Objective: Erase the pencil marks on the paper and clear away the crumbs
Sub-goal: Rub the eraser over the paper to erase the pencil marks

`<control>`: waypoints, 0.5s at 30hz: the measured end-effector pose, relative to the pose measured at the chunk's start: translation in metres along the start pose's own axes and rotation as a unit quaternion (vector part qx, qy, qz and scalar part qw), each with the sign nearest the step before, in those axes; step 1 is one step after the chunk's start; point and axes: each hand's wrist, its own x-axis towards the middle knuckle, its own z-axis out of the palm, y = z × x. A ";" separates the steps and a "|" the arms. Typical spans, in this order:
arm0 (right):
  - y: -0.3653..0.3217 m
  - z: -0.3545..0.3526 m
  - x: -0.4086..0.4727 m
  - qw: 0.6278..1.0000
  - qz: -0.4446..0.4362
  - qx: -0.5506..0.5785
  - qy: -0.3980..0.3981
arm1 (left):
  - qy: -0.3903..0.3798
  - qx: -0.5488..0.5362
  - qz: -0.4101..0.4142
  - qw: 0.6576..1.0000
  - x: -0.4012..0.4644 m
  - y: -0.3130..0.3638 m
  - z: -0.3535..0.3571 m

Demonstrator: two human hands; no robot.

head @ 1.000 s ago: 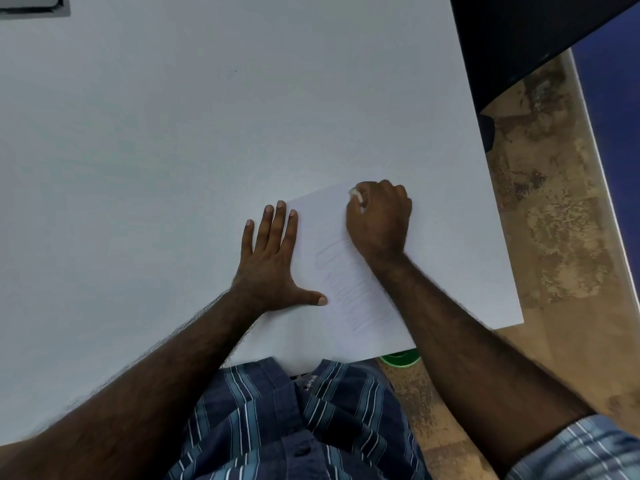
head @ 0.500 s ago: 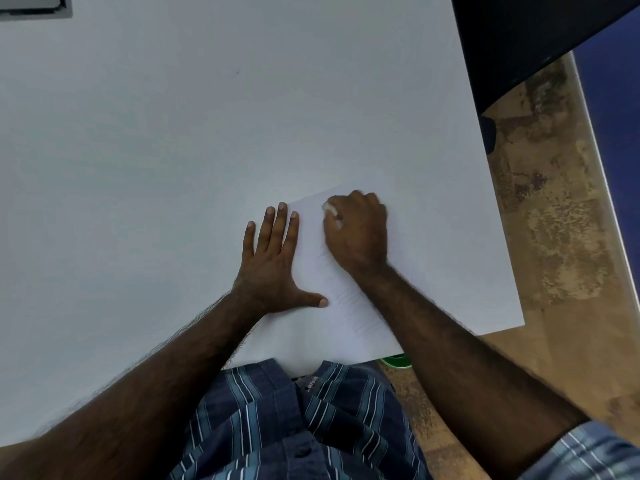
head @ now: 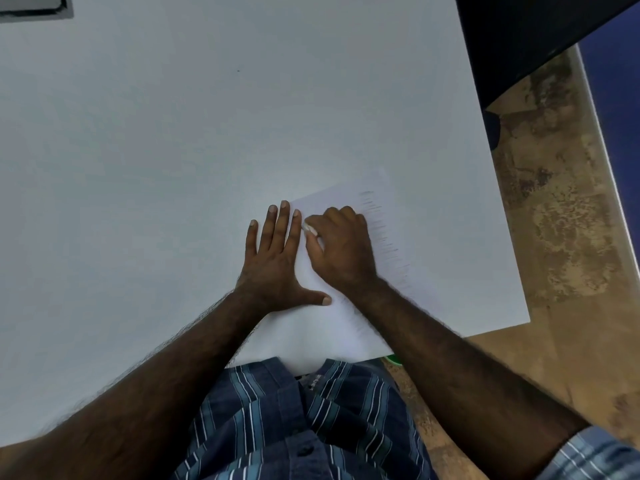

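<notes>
A white sheet of paper [head: 349, 327] lies at an angle near the front edge of the white table [head: 173, 150]. Rows of faint pencil marks [head: 384, 233] run down its right part. My left hand [head: 277, 261] lies flat on the sheet's left edge, fingers straight and thumb spread. My right hand [head: 341, 249] has its fingers curled round a small white eraser [head: 310, 230], which is against the paper close to my left fingertips. No crumbs can be made out at this size.
The table's right edge [head: 498, 202] drops to a mottled brown floor [head: 561, 237]. A dark object [head: 526, 36] stands at the top right. A green item [head: 393, 359] peeks out below the table's front edge. A dark-framed thing [head: 31, 5] sits in the far left corner.
My right hand has slid the eraser leftward across the paper, from the sheet's upper right toward my left fingers, uncovering the pencil marks on the right. My left hand has stayed put.
</notes>
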 end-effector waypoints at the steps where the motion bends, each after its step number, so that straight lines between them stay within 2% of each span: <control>1: 0.004 -0.002 0.001 1.000 0.002 -0.006 0.008 | 0.000 0.000 0.000 1.000 0.000 0.000 0.000; 6: 0.031 -0.019 0.023 0.989 0.107 -0.019 0.103 | 0.001 -0.002 0.002 1.000 -0.001 0.001 -0.002; 9: 0.035 -0.024 0.020 0.986 0.129 0.026 0.103 | 0.005 -0.005 0.000 1.000 -0.002 0.003 -0.004; 15: 0.035 -0.022 -0.006 0.992 0.097 0.047 0.070 | 0.035 -0.018 -0.007 0.999 0.004 0.003 -0.014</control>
